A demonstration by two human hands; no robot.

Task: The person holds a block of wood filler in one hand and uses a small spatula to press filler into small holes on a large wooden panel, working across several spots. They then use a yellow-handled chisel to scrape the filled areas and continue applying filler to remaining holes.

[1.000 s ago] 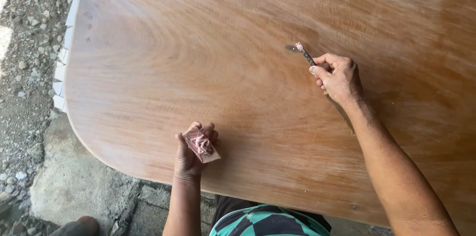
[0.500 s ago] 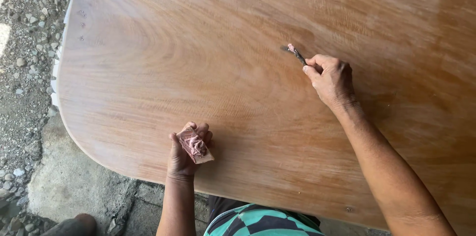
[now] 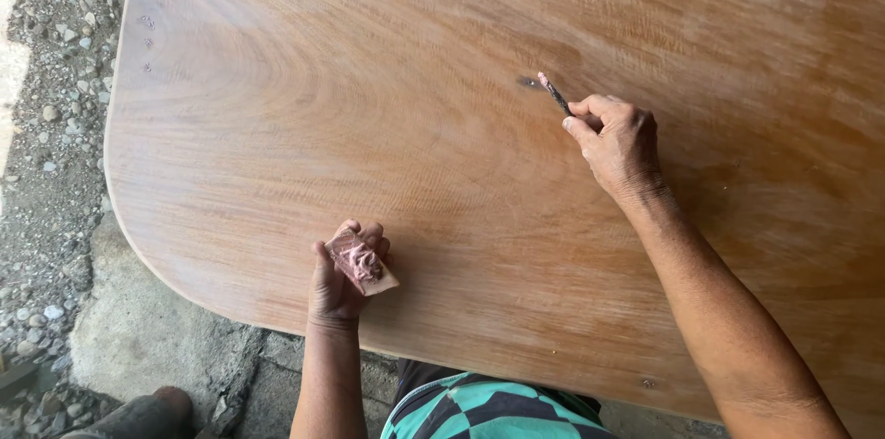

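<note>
1. Head camera looks straight down on a broad wooden surface [image 3: 387, 107] with a rounded corner at the lower left and a strong swirling grain.
2. The left hand [image 3: 341, 287] rests on the surface near its front edge, fingers curled shut around a small flat wooden chip [image 3: 361, 264].
3. A lump of pink putty [image 3: 361, 261] sits on the upper face of that chip, which is tilted, its pale end pointing toward the lower right.
4. The right hand [image 3: 616, 146] lies farther up the surface and to the right, well apart from the left hand, pinching a thin dark tool [image 3: 555, 95] between thumb and fingers.
5. The tool slants up and to the left from the hand; its tip carries a trace of pink and touches the wood just beside a small dark mark [image 3: 528, 83].
6. Whether the tool is a blade or a stick cannot be told; it is too thin to make out.
7. The right forearm runs from the hand down to the lower right corner of the view, above the wood.
8. A green, black and white patterned garment [image 3: 489, 411] shows at the bottom edge, below the surface.
9. Left of the surface lies gravel ground [image 3: 55, 125], and a concrete slab [image 3: 147, 347] sits under the rounded corner.
</note>
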